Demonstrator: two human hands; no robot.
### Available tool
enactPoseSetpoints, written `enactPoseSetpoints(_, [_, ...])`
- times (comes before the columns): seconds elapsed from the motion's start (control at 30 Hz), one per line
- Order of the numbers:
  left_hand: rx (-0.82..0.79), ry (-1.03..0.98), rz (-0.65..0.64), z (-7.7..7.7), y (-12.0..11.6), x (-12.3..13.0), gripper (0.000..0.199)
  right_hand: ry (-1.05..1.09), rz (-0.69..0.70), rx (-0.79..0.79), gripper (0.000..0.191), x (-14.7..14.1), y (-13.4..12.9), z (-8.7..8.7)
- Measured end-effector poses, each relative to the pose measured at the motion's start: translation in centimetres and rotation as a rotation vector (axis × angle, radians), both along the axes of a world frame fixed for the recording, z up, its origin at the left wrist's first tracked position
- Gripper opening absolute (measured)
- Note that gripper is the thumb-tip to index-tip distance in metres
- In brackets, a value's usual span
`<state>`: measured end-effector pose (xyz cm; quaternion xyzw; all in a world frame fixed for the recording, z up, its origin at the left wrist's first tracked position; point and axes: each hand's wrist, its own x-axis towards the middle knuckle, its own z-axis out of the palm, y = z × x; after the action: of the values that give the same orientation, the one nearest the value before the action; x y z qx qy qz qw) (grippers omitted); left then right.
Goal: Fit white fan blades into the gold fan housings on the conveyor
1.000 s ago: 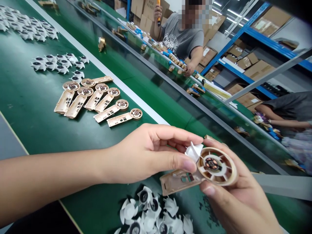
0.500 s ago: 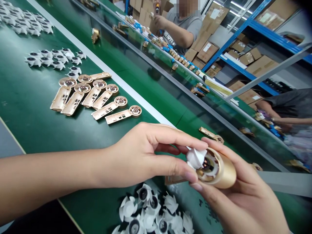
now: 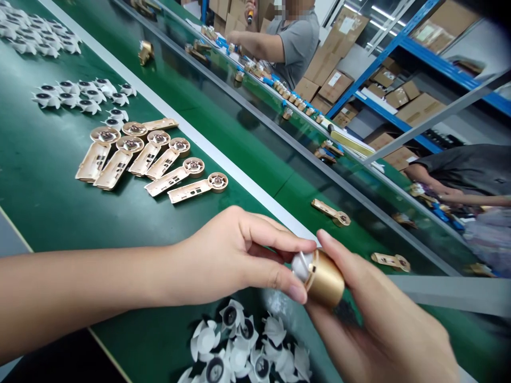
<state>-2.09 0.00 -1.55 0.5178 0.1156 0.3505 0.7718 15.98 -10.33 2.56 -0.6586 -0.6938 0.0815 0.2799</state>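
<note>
My left hand pinches a small white fan impeller between thumb and fingers. The impeller sits at the mouth of a gold fan housing, partly inside it; how deep I cannot tell. Around that housing my right hand is closed, its handle part hidden from me. Just below both hands lies a heap of loose white impellers on the green tabletop.
Several gold fan housings lie face up at left, with rows of white impellers behind. A green conveyor belt runs diagonally past, carrying more housings. Across it, one person holds a tool; another person's arm shows at right.
Both hands have shifted left with the housing, which has turned so its open end faces my left hand. The impeller is still pinched at its mouth. Housings on the belt have moved left.
</note>
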Motion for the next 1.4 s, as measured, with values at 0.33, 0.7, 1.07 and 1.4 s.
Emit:
enactPoseSetpoints(0.33, [0.451, 0.658, -0.023, 1.6, 1.9, -1.1, 0.081, 0.572, -0.456, -0.176, 0.033, 5.2, 5.7, -4.1])
enactPoseSetpoints(0.7, [0.869, 0.983, -0.654, 1.0, 1.7, -1.0, 0.033, -0.016, -0.636, -0.1, 0.046, 11.2, 2.4, -5.6])
enactPoseSetpoints(1.07, [0.613, 1.074, -0.102, -1.7, 2.4, 1.4, 0.036, -0.155, -0.231, -0.094, 0.011, 6.3, -11.6, -9.3])
enactPoseSetpoints(1.4, [-0.026, 0.759, -0.197, -3.3, 2.8, 1.8, 0.052, -0.439, -0.184, -0.121, 0.019, 5.1, -9.1, -9.0])
